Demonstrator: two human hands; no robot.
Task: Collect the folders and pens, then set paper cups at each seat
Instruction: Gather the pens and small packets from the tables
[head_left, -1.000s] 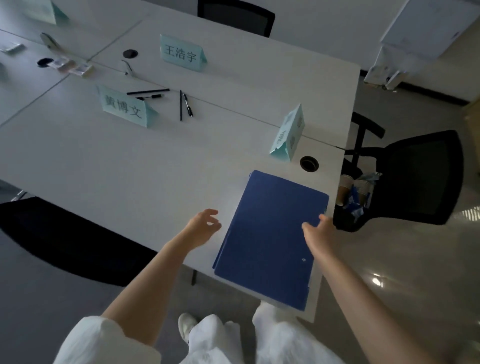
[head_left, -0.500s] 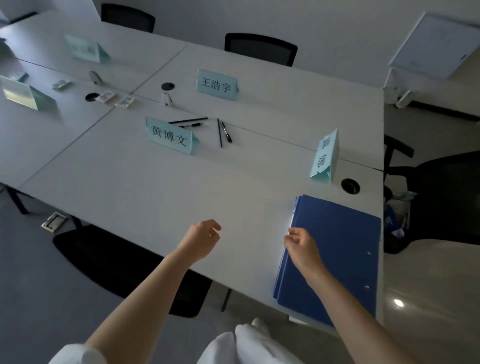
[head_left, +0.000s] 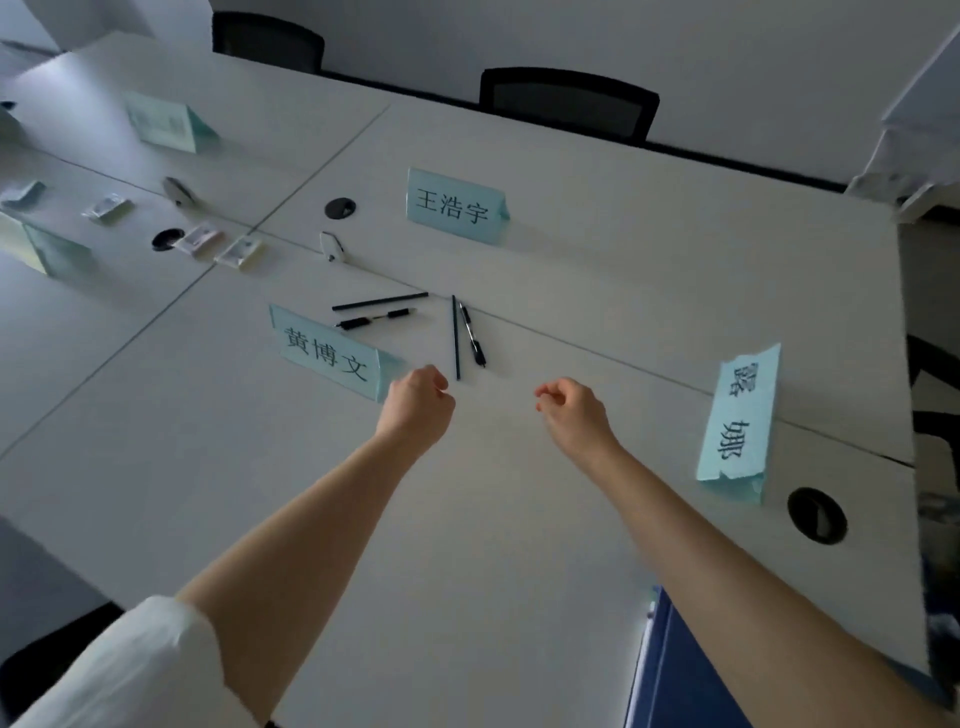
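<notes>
Head view. We see both arms stretched out over the white table (head_left: 519, 571). Left hand (head_left: 415, 405) hangs above the tabletop, fingers curled into a loose fist, holding nothing. Right hand (head_left: 574, 410) is beside it, apart, fingers loosely curled, thumb and forefinger tips close, nothing between them.

Pens: four lie just past the hands at 12 o'clock. A long black stick (head_left: 381, 301) and a capped pen (head_left: 375, 318) lie roughly crosswise; a thin dark pen (head_left: 455, 338) and a clip pen (head_left: 471, 335) lie lengthwise, tips nearly meeting at the far end. The thin dark one ends just beside the left knuckles.

Blue folder (head_left: 675, 670) lies at 5 o'clock, at the near table edge, partly under the right forearm.

Three name cards (head_left: 332, 353) (head_left: 453, 205) (head_left: 737, 415) stand around the pens.
</notes>
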